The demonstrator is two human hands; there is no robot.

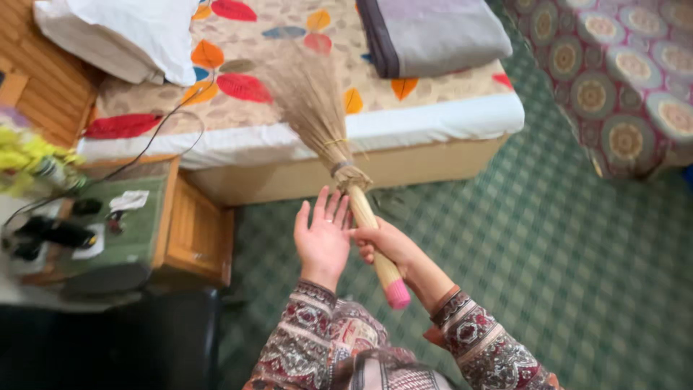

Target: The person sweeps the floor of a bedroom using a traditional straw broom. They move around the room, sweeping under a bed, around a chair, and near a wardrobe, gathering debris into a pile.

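My right hand grips the pale wooden handle of a grass broom, whose pink-capped end points down toward me. Its brush end fans out over the bed's edge. My left hand is open, palm up, fingers spread, right beside the handle and touching or nearly touching it. Both arms wear patterned sleeves.
A bed with a leaf-print sheet carries a white pillow and a folded grey blanket. A wooden bedside table at left holds small dark items and a cable. Green patterned carpet covers the floor. A patterned quilt lies at the right.
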